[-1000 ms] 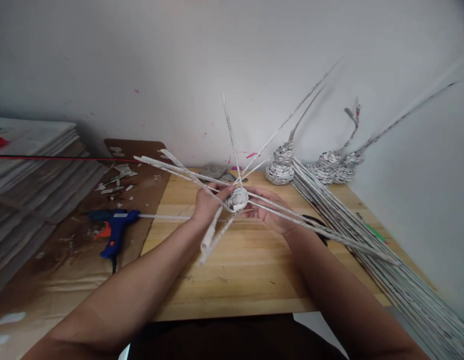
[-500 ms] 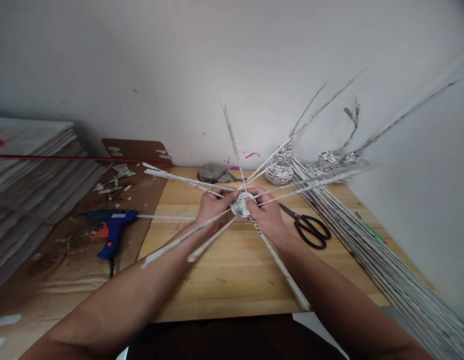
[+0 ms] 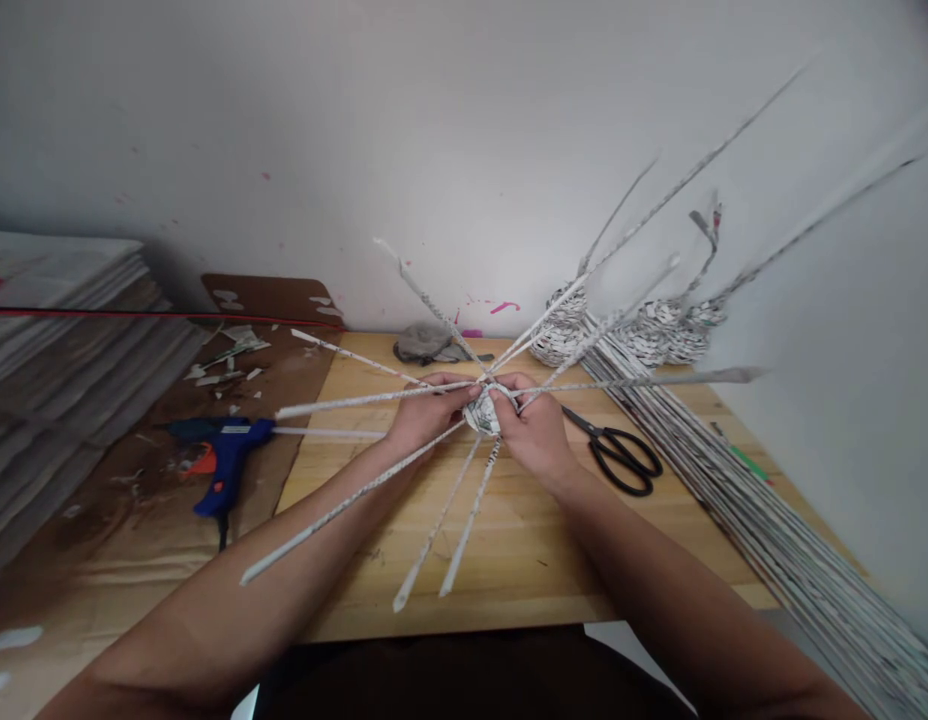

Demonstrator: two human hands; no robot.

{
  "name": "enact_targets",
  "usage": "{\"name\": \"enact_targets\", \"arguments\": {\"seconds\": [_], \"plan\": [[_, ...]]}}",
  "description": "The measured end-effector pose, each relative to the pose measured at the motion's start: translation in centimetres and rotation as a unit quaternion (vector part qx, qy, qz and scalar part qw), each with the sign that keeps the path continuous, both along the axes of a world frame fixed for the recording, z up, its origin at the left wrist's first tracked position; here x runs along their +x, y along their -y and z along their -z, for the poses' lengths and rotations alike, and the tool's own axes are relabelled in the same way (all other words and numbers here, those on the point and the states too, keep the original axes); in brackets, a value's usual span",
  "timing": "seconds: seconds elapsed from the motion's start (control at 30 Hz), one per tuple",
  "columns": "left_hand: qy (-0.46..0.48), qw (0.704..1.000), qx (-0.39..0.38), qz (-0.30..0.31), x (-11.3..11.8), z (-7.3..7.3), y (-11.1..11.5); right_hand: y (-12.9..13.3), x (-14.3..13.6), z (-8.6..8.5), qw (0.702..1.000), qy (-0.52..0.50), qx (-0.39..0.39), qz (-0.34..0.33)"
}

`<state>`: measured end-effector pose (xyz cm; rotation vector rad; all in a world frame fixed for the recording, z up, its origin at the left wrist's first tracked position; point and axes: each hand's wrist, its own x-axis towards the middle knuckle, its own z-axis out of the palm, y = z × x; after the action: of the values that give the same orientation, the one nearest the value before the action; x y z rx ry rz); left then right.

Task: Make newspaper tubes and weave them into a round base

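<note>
Both hands hold a small round woven piece of rolled newspaper (image 3: 485,411) above the wooden board. Several long paper tubes stick out from it in all directions. My left hand (image 3: 428,412) grips its left edge, thumb on the top near the rim. On the right side my right hand (image 3: 537,425) pinches it, with the thumb pressed on its face and the fingers partly hidden behind. Black-handled scissors (image 3: 621,458) lie on the board just right of my right hand.
A blue glue gun (image 3: 228,465) lies on cardboard at the left, beside stacked paper (image 3: 59,370). A long bundle of paper tubes (image 3: 719,480) runs down the right. Woven pieces (image 3: 558,340) and a grey cloth item (image 3: 423,344) are near the wall (image 3: 404,120).
The woven piece has turned in my hands, and its spokes point in new directions. Two lower tubes now hang close together below it. Both hands remain in nearly the same place.
</note>
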<state>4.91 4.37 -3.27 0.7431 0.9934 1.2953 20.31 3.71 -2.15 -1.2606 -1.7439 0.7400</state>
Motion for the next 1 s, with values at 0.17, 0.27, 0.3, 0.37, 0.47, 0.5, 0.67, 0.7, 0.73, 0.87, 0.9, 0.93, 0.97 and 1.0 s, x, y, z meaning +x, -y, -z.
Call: {"name": "enact_targets", "arguments": {"seconds": [0.17,0.27,0.3,0.37,0.47,0.5,0.67,0.7,0.73,0.87,0.9,0.93,0.97,1.0], "plan": [[-0.001,1.000,0.002,-0.002,0.1,0.0,0.0,-0.1,0.2,-0.3,1.000,0.012,-0.001,0.004],[0.004,1.000,0.003,-0.005,0.2,-0.2,0.0,-0.1,0.1,-0.2,1.000,0.013,0.002,0.009],[0.005,1.000,0.000,-0.005,0.3,-0.3,0.1,-0.1,0.1,-0.2,1.000,0.014,0.002,0.011],[0.003,1.000,0.001,0.000,0.3,-0.4,0.1,-0.1,0.1,-0.2,1.000,0.017,0.003,0.012],[0.002,1.000,0.017,-0.003,0.3,-0.3,0.2,0.0,0.0,-0.2,0.999,0.026,0.018,0.014],[0.002,1.000,0.023,-0.006,0.2,-0.2,0.1,0.1,0.0,-0.2,0.999,0.029,0.026,0.014],[-0.033,0.999,0.028,-0.019,-0.2,0.7,-0.3,0.5,-0.1,-0.2,0.998,0.029,0.060,-0.001],[-0.042,0.998,0.029,-0.021,-0.2,0.8,-0.4,0.5,0.0,-0.2,0.998,0.028,0.060,-0.007],[-0.048,0.998,0.034,-0.022,-0.3,0.9,-0.4,0.6,0.0,-0.3,0.998,0.027,0.059,-0.013],[-0.082,0.993,0.082,-0.018,-0.4,1.1,-0.6,0.6,0.1,-0.3,0.997,0.037,0.062,-0.038],[-0.094,0.991,0.092,-0.021,-0.4,1.0,-0.6,0.5,0.2,-0.3,0.996,0.047,0.066,-0.038],[-0.103,0.990,0.095,-0.027,-0.3,0.9,-0.6,0.5,0.2,-0.3,0.995,0.058,0.071,-0.036],[-0.109,0.990,0.090,-0.030,-0.3,0.8,-0.5,0.4,0.3,-0.2,0.994,0.069,0.076,-0.032],[-0.110,0.990,0.080,-0.031,-0.3,0.7,-0.4,0.4,0.3,-0.2,0.993,0.080,0.080,-0.028]]}}
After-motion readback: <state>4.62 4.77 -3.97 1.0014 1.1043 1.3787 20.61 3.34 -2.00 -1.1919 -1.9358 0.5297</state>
